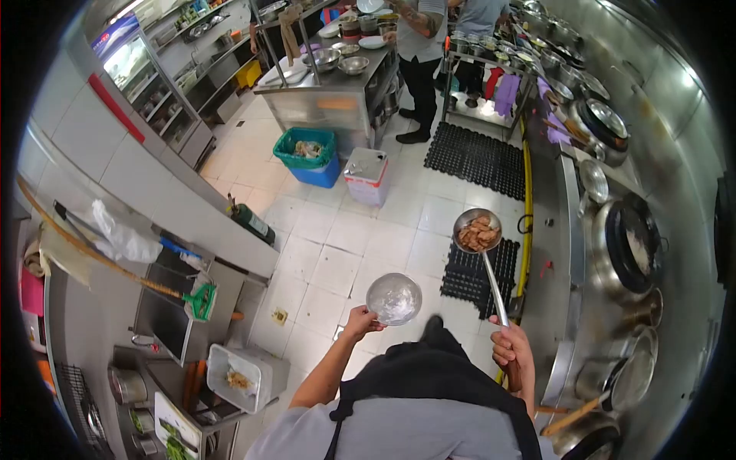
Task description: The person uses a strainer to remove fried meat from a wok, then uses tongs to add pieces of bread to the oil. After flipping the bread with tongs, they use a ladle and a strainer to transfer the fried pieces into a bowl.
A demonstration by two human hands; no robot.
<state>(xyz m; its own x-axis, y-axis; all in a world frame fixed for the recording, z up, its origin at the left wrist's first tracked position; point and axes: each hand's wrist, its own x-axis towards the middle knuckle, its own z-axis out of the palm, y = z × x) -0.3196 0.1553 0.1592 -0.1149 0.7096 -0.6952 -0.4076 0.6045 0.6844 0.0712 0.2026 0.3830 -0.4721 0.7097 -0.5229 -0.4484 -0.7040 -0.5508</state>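
Note:
My left hand (363,322) grips the rim of a round metal bowl (394,299) with white powdery residue on its inside. In my right hand (512,349) is the handle of a long ladle (494,287), its fingers wrapped round the lower end. Browned pieces of food (478,232), perhaps meat, fill the ladle's round cup, which is held out ahead over the floor. Bowl and ladle are apart, the bowl lower and to the left.
Woks and pots (625,238) line the stove counter on my right. Black rubber mats (479,161) lie on the tiles. Ahead stand a blue bin (314,172) with a green liner, a lidded white container (366,176) and a person (420,61). A grey bin (238,376) is at left.

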